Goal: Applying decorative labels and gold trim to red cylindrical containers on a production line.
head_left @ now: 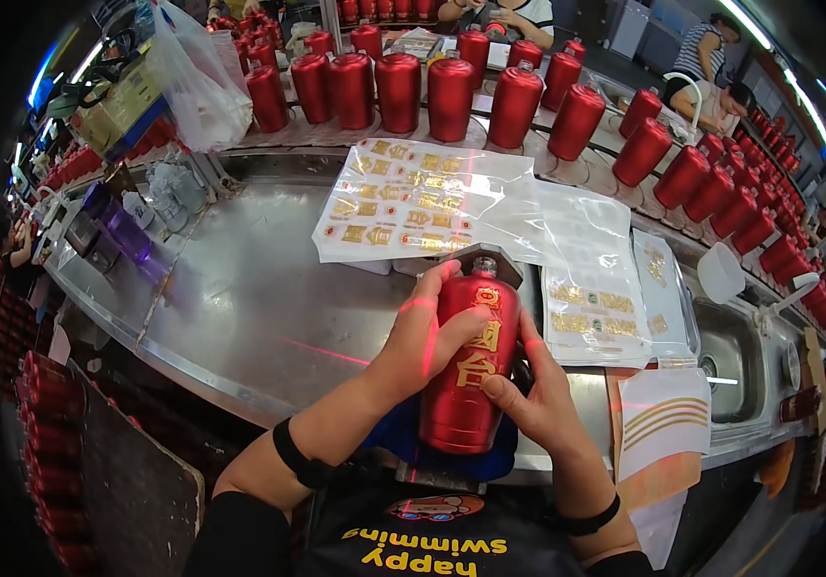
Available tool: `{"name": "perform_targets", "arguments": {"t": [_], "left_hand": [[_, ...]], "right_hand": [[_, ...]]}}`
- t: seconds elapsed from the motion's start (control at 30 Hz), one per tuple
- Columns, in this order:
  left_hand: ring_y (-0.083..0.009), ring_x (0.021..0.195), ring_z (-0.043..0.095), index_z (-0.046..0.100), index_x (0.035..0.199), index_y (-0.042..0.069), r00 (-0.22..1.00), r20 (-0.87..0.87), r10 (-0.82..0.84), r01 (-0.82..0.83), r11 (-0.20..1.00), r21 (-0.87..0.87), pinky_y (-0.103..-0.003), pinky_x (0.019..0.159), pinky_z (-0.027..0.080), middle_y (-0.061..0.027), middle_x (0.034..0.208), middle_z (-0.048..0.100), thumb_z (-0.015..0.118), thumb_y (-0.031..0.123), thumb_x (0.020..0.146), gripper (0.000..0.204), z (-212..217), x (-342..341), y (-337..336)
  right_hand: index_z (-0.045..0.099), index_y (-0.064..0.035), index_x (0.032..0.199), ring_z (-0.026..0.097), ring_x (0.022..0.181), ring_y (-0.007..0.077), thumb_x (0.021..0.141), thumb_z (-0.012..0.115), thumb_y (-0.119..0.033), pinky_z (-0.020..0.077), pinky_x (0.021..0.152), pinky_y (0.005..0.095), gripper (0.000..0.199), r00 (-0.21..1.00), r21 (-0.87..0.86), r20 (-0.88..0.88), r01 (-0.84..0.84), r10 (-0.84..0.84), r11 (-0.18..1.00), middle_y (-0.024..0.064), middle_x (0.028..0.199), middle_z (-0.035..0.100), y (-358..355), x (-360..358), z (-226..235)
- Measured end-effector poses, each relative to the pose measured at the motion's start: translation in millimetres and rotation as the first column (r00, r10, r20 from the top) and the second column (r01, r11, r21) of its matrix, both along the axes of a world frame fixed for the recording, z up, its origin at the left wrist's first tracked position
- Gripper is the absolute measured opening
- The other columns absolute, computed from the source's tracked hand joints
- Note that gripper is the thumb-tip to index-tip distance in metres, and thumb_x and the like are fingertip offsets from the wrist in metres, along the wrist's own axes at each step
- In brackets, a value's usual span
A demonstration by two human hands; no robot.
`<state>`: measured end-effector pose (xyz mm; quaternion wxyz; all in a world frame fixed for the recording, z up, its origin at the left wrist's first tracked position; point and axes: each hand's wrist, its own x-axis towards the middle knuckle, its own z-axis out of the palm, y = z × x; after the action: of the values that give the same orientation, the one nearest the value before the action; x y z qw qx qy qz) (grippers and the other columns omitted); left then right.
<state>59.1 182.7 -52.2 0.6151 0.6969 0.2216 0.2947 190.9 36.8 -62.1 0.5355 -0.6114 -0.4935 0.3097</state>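
Observation:
A glossy red bottle [461,413] with gold characters and a small gold emblem leans toward me, its clear neck pointing away. My left hand [432,327] wraps its left side, the thumb lying across the front near the upper character. On the other side my right hand [540,399] grips it, thumb against the lower character. Under the bottle a blue cloth [501,452] shows in part. Just beyond the neck, a dark angular block [500,260] is partly hidden. White sheets of gold decals [403,207] lie behind it, with more decal sheets [591,288] to the right.
Metal worktop [240,288] spreads left; a purple bottle [120,226] and plastic bag [200,82] are there. Red bottles [350,91] line the curved conveyor beyond. A sink [735,361] and white ladle-like cup [721,273] are at right. Gold-striped paper [665,423] hangs over the front edge.

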Motion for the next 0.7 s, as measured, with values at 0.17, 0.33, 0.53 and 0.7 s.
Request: {"name": "perform_targets", "arguments": {"t": [0.17,0.33,0.53,0.7], "left_hand": [[-0.0195,0.121,0.049,0.034,0.141,-0.010,0.999,-0.014,0.038,-0.037,0.998,0.050,-0.031,0.104,0.038,-0.0192,0.132,0.050,0.062,0.026,0.092,0.067,5.7,4.5,1.0],[-0.0208,0.120,0.051,0.037,0.139,-0.010,0.996,-0.075,0.054,-0.051,0.998,0.045,-0.031,0.102,0.040,-0.0201,0.129,0.053,0.060,0.027,0.093,0.063,8.9,6.3,3.4],[-0.0267,0.121,0.051,0.041,0.137,-0.008,0.991,0.061,0.122,-0.125,0.990,0.059,-0.036,0.104,0.039,-0.0226,0.129,0.054,0.061,0.031,0.093,0.062,17.7,6.9,-6.4],[-0.0315,0.126,0.044,0.061,0.130,0.011,0.988,0.056,-0.142,0.031,0.543,0.839,-0.051,0.114,0.022,-0.0091,0.125,0.061,0.057,0.040,0.094,0.047,29.1,-17.5,-5.3]], "right_hand": [[0.020,0.0119,0.148,0.041,0.136,0.0337,0.083,0.075,-0.045,0.0339,0.110,0.0390,0.102,1.000,0.003,0.015,0.002,-0.002,1.000,0.0299,0.144,0.040,0.1,-0.2,1.3],[0.021,0.0124,0.147,0.040,0.136,0.0341,0.083,0.075,-0.045,0.0331,0.111,0.0394,0.102,1.000,0.001,0.010,0.005,-0.005,1.000,0.0299,0.144,0.040,0.5,0.7,-0.6],[0.022,0.0120,0.147,0.040,0.136,0.0353,0.083,0.075,-0.046,0.0335,0.110,0.0399,0.102,1.000,-0.013,-0.006,0.014,-0.014,1.000,0.0304,0.144,0.040,-0.3,-0.3,-0.7],[0.021,0.0120,0.147,0.041,0.136,0.0359,0.083,0.075,-0.046,0.0342,0.110,0.0399,0.101,0.999,-0.013,0.047,0.008,-0.007,1.000,0.0305,0.143,0.041,0.4,2.9,-6.1]]}}
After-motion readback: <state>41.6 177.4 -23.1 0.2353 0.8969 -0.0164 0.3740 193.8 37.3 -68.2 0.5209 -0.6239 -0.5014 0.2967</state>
